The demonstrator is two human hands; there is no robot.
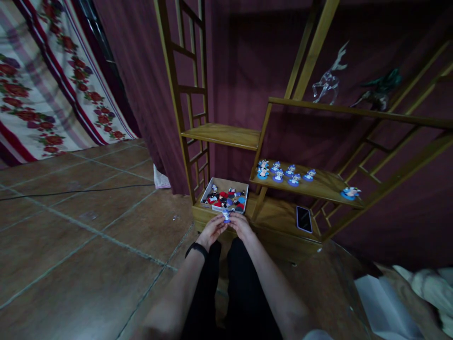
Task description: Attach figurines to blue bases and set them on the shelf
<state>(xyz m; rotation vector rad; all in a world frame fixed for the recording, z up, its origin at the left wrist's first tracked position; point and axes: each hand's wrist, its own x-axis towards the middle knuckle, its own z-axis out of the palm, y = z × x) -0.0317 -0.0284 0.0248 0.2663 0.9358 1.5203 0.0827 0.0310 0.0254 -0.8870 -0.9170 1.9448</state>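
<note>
A small purple-and-white figurine [226, 216] is pinched between the fingertips of my left hand [213, 227] and my right hand [241, 224]. Both hands hold it just in front of a shallow white box [212, 208] of jumbled red, black, blue and purple figurines. That box rests on the low level of a wooden shelf unit. Up and to the right, several similar purple-and-white figurines [293, 179] stand in rows on the middle shelf [318, 188]. Two pink-and-white figurines on blue bases [262, 173] are at that group's left end, and another blue-based figurine [350, 193] sits at the shelf's right end.
A phone [304, 219] lies on the lower shelf at right. A glass deer [329, 80] and a dark green statuette [380, 90] stand on the upper shelf. A black cable [78, 190] crosses the tiled floor. White material [385, 307] lies at lower right.
</note>
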